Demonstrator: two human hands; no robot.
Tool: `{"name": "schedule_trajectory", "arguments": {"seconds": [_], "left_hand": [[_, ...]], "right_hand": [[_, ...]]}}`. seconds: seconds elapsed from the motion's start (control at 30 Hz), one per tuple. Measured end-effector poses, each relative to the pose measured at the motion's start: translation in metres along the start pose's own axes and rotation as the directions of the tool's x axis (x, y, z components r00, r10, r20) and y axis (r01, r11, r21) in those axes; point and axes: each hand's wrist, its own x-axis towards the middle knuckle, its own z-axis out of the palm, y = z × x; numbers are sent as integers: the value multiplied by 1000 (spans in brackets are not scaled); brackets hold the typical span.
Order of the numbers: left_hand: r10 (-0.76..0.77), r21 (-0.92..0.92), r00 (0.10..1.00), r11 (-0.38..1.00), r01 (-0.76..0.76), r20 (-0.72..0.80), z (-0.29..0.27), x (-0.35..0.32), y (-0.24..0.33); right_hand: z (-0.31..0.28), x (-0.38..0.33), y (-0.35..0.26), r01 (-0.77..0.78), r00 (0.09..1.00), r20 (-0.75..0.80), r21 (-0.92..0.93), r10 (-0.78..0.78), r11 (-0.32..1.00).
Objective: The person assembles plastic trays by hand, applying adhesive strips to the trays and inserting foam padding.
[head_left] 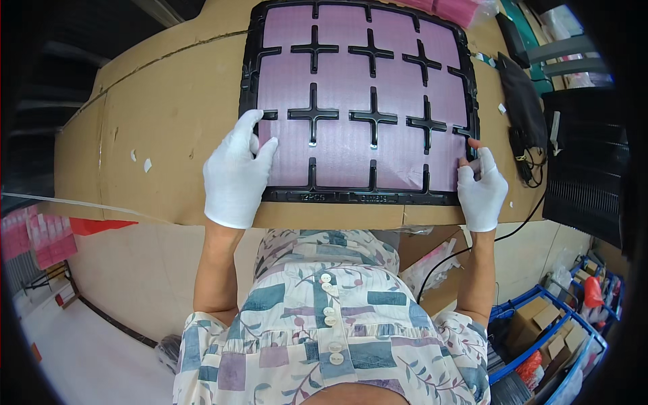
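Observation:
A black plastic tray [364, 197] lies in front of me on the cardboard. Its compartments show pink foam sheet [344, 148], and black cross-shaped dividers stand among the pink. At the tray's left edge, my left hand [233, 177] in a white glove grips the rim, thumb on the inner side near the pink. My right hand [482, 192], also gloved but with bare thumb and finger tips, pinches the right rim near the close corner. What lies beneath the pink layer is hidden.
Brown cardboard [169, 115] covers the table, with small white scraps [147, 164] on it. Right of the tray lie a black pouch [523, 101] and a coiled cable [528, 162]. Stacked black trays [584, 169] stand farther right. A blue-framed cart [540, 293] holds boxes below.

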Motion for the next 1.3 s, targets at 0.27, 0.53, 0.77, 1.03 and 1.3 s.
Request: {"name": "schedule_trajectory", "arguments": {"seconds": [0.27,0.53,0.77,1.03,1.3], "left_hand": [[37,43,999,998,-37,5,-1,1,1],[31,97,999,995,-32,8,-1,0,3],[244,486,965,858,-166,-101,-10,-7,17],[380,124,807,869,-479,453,-13,-32,28],[362,260,806,815,-518,469,-14,-38,13]], "right_hand": [[1,0,1,28,1000,-3,-22,-28,999],[1,-4,-1,83,996,-22,-152,-87,985],[-13,-13,0,217,971,-61,-193,-233,957],[-23,-23,5,637,768,298,-266,-567,724],[-20,-32,23,620,780,279,-228,-560,751]]}}
